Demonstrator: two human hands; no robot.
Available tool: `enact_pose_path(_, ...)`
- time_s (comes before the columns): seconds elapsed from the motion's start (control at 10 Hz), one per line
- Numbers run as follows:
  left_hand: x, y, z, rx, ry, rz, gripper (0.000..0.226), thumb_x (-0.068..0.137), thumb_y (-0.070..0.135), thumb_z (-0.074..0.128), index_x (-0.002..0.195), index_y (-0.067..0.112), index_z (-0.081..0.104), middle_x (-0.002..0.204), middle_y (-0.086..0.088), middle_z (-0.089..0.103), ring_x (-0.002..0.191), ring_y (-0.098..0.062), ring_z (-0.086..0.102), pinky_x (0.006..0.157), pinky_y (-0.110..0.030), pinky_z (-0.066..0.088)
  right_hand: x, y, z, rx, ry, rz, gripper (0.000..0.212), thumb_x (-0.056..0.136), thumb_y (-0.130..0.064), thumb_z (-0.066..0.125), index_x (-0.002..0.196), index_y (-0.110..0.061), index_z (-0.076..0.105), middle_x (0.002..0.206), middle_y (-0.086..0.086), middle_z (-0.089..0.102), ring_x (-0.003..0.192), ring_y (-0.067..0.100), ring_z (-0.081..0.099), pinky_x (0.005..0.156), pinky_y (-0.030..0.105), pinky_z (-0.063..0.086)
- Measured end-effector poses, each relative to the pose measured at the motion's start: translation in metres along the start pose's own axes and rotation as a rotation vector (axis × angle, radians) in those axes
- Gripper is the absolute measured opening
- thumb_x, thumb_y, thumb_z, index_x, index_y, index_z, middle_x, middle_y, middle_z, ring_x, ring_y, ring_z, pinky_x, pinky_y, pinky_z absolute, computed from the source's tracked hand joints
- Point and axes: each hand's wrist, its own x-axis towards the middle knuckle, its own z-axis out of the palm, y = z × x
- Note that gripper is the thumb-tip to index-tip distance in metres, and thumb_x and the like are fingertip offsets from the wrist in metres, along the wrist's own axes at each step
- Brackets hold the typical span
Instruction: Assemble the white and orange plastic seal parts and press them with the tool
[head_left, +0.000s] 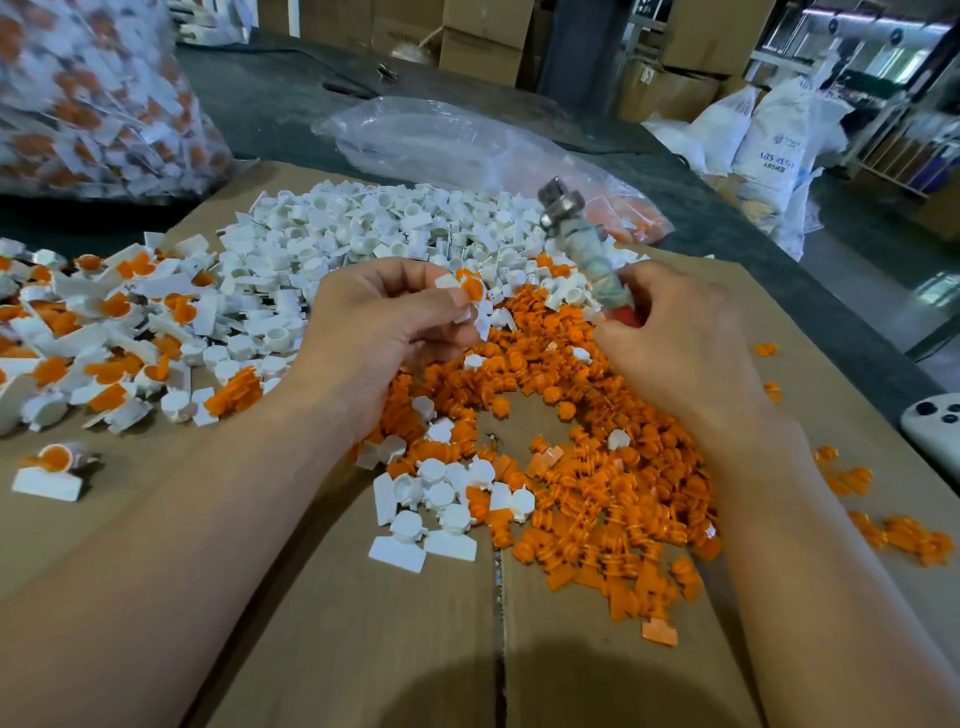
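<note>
Crowding hands (374, 322): parts (597, 493); seemingly full bag (93, 98).

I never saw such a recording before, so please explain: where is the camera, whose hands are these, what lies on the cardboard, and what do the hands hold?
There is no machine here: a camera worn on a person's head looks down at their two bare hands. The left hand pinches a white seal part with an orange insert. The right hand grips a metal pressing tool, blurred, its head pointing up and away. On the cardboard sheet lie a pile of white parts at the back, orange parts in the middle, and assembled seals at the left.
</note>
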Motion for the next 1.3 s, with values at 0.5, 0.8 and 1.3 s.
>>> enact_pose_path(0.5,0.0,-0.004,0.002,0.009,0.054,0.163,0.018,0.084,-0.005,0.058,0.075,0.011,0.057,0.057,0.005,0.066,0.053,-0.01,0.065,0.052,-0.018,0.051,-0.005,-0.006,0.01,-0.075,0.018,-0.13,0.021,0.087,-0.031,0.057,0.103,-0.018,0.052,0.085,-0.007,0.045,0.074,0.014,0.041,0.056,0.029,0.025)
enact_pose_path(0.8,0.003,-0.008,0.0,0.174,0.124,0.049,0.02,0.078,-0.004,0.066,0.067,0.011,0.058,0.054,-0.001,0.064,0.042,-0.01,0.059,0.039,-0.015,0.041,0.0,0.006,0.015,-0.158,-0.073,-0.014,0.046,0.074,-0.052,0.066,0.103,-0.021,0.049,0.093,-0.005,0.049,0.081,0.01,0.04,0.061,0.028,0.028)
enact_pose_path(1.3,0.0,-0.01,-0.004,1.088,0.157,0.204,0.025,0.084,0.031,0.067,0.102,0.016,0.071,0.082,0.004,0.06,0.076,-0.012,0.052,0.067,-0.024,0.038,0.008,0.022,0.008,-0.074,-0.308,0.11,0.069,0.07,-0.066,0.057,0.123,-0.022,0.053,0.133,0.002,0.046,0.115,0.015,0.043,0.086,0.031,0.037)
